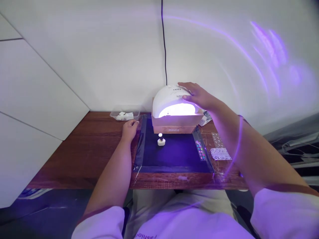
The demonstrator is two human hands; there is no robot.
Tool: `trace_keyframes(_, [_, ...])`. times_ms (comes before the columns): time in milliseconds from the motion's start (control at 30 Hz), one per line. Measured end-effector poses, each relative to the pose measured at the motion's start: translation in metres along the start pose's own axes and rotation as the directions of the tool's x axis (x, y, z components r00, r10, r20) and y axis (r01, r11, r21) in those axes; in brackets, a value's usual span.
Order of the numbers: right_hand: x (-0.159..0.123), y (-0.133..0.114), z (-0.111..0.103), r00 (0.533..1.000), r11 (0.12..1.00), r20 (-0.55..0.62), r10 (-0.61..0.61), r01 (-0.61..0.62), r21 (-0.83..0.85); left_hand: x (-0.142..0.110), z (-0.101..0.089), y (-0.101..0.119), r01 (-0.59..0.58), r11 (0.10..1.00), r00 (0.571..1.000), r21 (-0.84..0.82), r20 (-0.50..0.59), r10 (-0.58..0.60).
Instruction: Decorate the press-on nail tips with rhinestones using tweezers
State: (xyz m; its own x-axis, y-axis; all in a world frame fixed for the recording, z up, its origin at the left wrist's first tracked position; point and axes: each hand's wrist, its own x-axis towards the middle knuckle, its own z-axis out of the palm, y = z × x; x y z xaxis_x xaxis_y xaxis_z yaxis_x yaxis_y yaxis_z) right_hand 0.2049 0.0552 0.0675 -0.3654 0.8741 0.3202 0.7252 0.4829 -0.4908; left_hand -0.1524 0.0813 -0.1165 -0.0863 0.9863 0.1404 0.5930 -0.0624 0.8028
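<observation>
A white dome-shaped nail lamp (161, 99), lit bright inside, sits on a brown cardboard box (174, 129). My right hand (196, 94) rests on the lamp's upper right side, its fingers stretched out and apart. On the wooden table, left of the box, lies my left hand (129, 130) with its fingers curled in. Nothing shows in it. It is close to a clear plastic tub (114, 114) holding small white pieces. A small white bottle with a dark neck and bright top (161, 142) stands upright on the dark mat (171, 159) before the box.
A strip of colourful gems (200, 150) lies on the mat's right edge. Beside it on the table (82, 149) are clear and white packets (220, 154). A black cable (164, 43) runs down the wall behind the lamp. White cabinet panels (32, 89) stand at left.
</observation>
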Motion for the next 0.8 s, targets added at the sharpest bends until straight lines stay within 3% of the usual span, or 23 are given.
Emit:
trace_keyframes(133, [-0.002,-0.002,0.001,1.0,0.999,0.03,0.001,-0.002,0.039,0.0,0.0,0.0,-0.011,1.0,1.0,-0.009,-0.001,0.011])
trace_keyframes(400, [-0.004,-0.005,0.007,0.998,0.995,-0.037,0.042,-0.039,0.095,0.0,-0.001,0.003,0.001,1.0,1.0,0.007,-0.016,-0.001])
trace_keyframes(800, [-0.008,-0.015,0.013,0.987,0.994,-0.123,0.108,-0.104,0.037,0.003,0.0,-0.003,0.025,0.996,0.998,0.083,-0.066,-0.019])
